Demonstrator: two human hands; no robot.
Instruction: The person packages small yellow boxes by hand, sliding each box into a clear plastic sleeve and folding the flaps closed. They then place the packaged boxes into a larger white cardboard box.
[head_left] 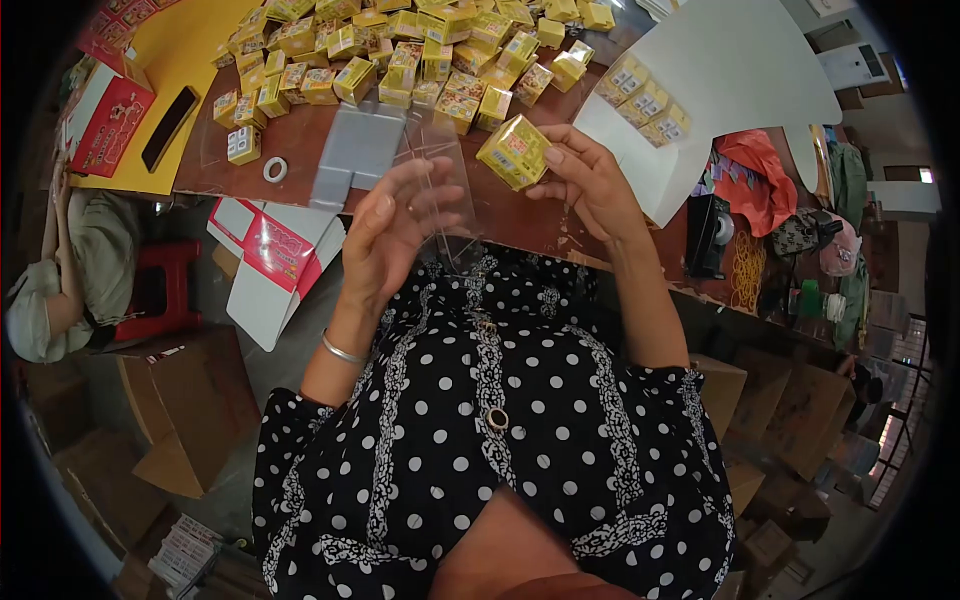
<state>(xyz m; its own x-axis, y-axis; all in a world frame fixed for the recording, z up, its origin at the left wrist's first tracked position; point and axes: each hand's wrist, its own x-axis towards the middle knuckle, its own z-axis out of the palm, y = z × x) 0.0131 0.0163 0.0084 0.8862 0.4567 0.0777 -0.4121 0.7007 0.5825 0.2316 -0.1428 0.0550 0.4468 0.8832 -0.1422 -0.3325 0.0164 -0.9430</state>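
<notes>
The brown table (pixel 520 222) runs across our view, with packed cartons and floor beyond its near edge. On our right, a big white folded sheet (pixel 745 60) lies open over it, its raised side seeming to act as a stop that keeps a wrapped row of small boxes (pixel 645 100) squared up. Across the far side spreads a loose pile of yellow boxes (pixel 400 45), tumbled at all angles; we judge it sits there to be within reach of both arms. On our left, a yellow sheet (pixel 185 50) carries a dark phone (pixel 170 129), well apart from our hands.

A stack of clear sleeves (pixel 360 145) lies just beside our left hand (pixel 398 222), probably to be handy for those fingers. That palm is turned inward, the fingers spread and half curled, the thumb up. A loose clear film (pixel 450 150) hangs around them, so transparent that we cannot tell whether they pinch it or only touch it.

Our right hand (pixel 598 190) grasps one yellow box (pixel 513 153) over the table's near part, thumb on one side and fingers behind, likely by its edge to leave most faces free. The forearm rises from a bent elbow, and the box tilts towards our left hand. Smallest, a white tape roll (pixel 275 170) lies flat near the sleeves
</notes>
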